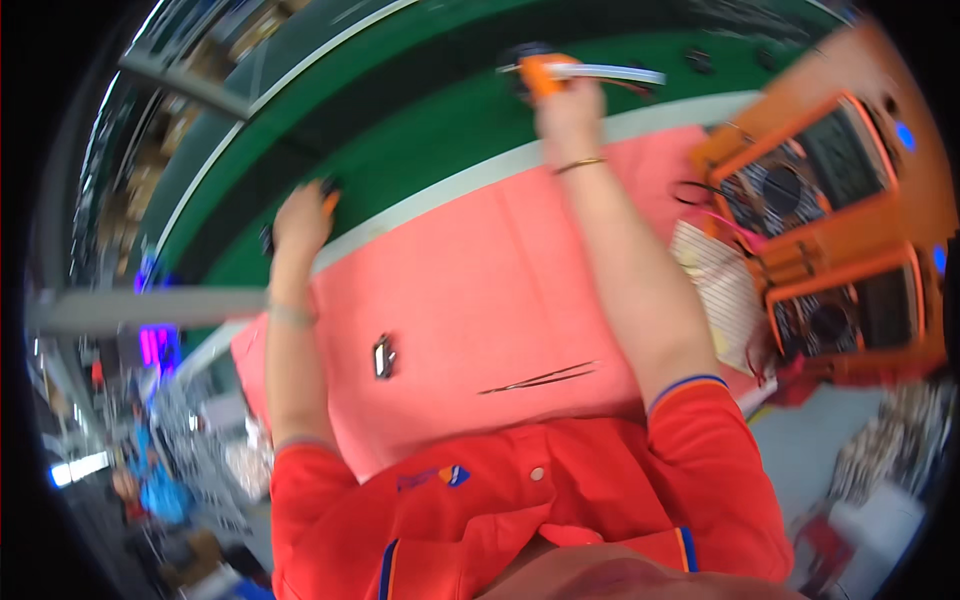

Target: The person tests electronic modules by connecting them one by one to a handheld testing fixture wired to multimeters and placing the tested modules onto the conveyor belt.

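Note:
Over the green belt at the upper left, my left hand (302, 220) is closed round a small black-and-orange object (329, 197), mostly covered by the fingers. My right hand (572, 118) reaches to the far side of the belt, its fingers closed on an orange-and-black object (540, 76). A thin white strip (620, 73) sticks out to the right from there. Motion blur hides the exact kind of both objects. Between my forearms, a small black-framed part (383, 356) lies on the pink mat (450, 270), with tweezers (538, 378) nearer to me.
The green belt (420, 150) runs across beyond the mat, with small dark parts (698, 62) at its far right. Two orange-cased multimeters (780, 190) stand on an orange stand at the right, beside a lined paper sheet (715, 285). A grey bar (160, 308) juts in from the left.

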Demonstrator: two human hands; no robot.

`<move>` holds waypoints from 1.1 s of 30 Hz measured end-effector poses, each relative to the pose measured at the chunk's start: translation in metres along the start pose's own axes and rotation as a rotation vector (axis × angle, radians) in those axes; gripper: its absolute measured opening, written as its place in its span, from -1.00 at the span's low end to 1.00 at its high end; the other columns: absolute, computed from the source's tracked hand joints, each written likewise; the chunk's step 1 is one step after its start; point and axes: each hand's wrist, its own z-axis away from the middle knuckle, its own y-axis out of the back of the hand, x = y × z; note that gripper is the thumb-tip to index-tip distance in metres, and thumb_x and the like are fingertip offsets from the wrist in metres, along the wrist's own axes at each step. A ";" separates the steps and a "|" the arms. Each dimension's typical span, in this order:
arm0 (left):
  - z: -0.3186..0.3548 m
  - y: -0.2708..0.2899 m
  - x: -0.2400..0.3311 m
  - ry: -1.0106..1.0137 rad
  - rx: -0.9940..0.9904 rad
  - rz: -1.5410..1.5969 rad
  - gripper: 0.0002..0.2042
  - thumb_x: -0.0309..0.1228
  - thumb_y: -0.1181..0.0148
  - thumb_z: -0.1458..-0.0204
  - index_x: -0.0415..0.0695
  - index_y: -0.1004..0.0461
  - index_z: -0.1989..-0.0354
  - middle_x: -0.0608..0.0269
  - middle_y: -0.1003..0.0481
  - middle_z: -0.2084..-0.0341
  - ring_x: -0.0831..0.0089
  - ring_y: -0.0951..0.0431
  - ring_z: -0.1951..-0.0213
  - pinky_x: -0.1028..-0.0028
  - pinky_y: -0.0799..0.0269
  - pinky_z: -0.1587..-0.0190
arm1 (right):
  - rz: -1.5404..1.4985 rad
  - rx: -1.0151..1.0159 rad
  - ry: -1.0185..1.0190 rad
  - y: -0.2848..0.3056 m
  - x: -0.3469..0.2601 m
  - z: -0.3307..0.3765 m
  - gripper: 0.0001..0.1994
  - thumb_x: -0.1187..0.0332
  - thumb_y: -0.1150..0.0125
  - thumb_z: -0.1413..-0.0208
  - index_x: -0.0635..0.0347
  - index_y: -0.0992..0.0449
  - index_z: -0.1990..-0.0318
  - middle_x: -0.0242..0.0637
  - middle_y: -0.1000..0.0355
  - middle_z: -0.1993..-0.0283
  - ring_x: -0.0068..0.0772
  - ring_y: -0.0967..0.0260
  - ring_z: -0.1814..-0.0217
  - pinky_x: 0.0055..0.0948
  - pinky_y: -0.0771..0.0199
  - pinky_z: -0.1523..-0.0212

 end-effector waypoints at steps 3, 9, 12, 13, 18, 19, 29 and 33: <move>0.021 0.003 0.010 0.050 -0.001 0.349 -0.72 -0.47 -0.08 0.15 -0.28 -0.34 0.21 -0.01 -0.39 0.34 0.20 -0.39 0.24 0.41 -0.28 0.21 | -0.092 -0.070 0.040 -0.005 -0.007 0.017 -0.84 0.48 -0.08 0.10 0.29 -0.36 0.31 -0.35 -0.32 0.42 -0.60 -0.25 0.43 -0.62 -0.28 0.38; 0.003 0.013 0.056 0.061 0.047 1.089 -0.74 -0.57 -0.04 0.14 -0.29 -0.33 0.20 0.16 -0.40 0.29 0.41 -0.41 0.25 0.53 -0.29 0.17 | -0.290 -0.232 0.001 -0.013 0.002 0.026 -0.84 0.50 -0.13 0.13 0.32 -0.35 0.35 -0.34 -0.35 0.43 -0.60 -0.29 0.42 -0.63 -0.31 0.38; -0.006 0.019 0.094 -0.022 -0.002 1.596 -0.71 -0.62 -0.01 0.12 -0.30 -0.29 0.15 0.19 -0.37 0.25 0.45 -0.39 0.24 0.56 -0.29 0.14 | -0.244 -0.242 -0.003 -0.014 -0.011 0.041 -0.83 0.50 -0.13 0.14 0.31 -0.34 0.34 -0.35 -0.35 0.44 -0.61 -0.29 0.41 -0.63 -0.30 0.37; -0.007 0.019 0.101 -0.033 -0.008 1.603 -0.71 -0.62 -0.01 0.12 -0.30 -0.29 0.15 0.19 -0.37 0.25 0.45 -0.39 0.24 0.56 -0.29 0.14 | -0.228 -0.251 -0.014 -0.014 -0.013 0.043 -0.83 0.50 -0.13 0.14 0.30 -0.34 0.33 -0.35 -0.34 0.44 -0.61 -0.29 0.40 -0.63 -0.30 0.37; -0.005 0.014 0.120 -0.032 -0.161 1.824 -0.71 -0.60 0.00 0.09 -0.28 -0.28 0.13 0.17 -0.36 0.24 0.47 -0.37 0.21 0.57 -0.28 0.12 | -0.214 -0.289 -0.044 -0.014 -0.011 0.045 -0.81 0.50 -0.14 0.14 0.29 -0.32 0.32 -0.35 -0.33 0.43 -0.62 -0.28 0.37 -0.63 -0.29 0.35; -0.002 0.012 0.121 -0.028 -0.154 1.867 -0.72 -0.59 -0.02 0.10 -0.29 -0.29 0.15 0.18 -0.36 0.23 0.49 -0.37 0.20 0.58 -0.27 0.12 | -0.224 -0.323 -0.059 -0.014 -0.010 0.045 -0.80 0.49 -0.14 0.14 0.29 -0.32 0.32 -0.35 -0.33 0.43 -0.62 -0.28 0.38 -0.63 -0.29 0.35; 0.001 0.010 0.120 -0.053 -0.192 1.819 -0.74 -0.52 -0.04 0.10 -0.28 -0.34 0.17 0.25 -0.38 0.29 0.60 -0.35 0.26 0.64 -0.24 0.18 | -0.005 -0.423 -0.038 -0.029 -0.016 0.057 -0.84 0.38 -0.13 0.11 0.27 -0.39 0.39 -0.38 -0.33 0.53 -0.62 -0.25 0.51 -0.59 -0.28 0.51; -0.005 0.007 0.115 -0.034 -0.147 1.691 -0.72 -0.47 -0.08 0.12 -0.31 -0.36 0.19 0.29 -0.41 0.34 0.62 -0.34 0.30 0.68 -0.20 0.22 | 0.265 -0.287 0.133 -0.028 -0.017 0.055 -0.82 0.35 -0.10 0.07 0.26 -0.39 0.34 -0.37 -0.34 0.52 -0.63 -0.25 0.51 -0.62 -0.28 0.51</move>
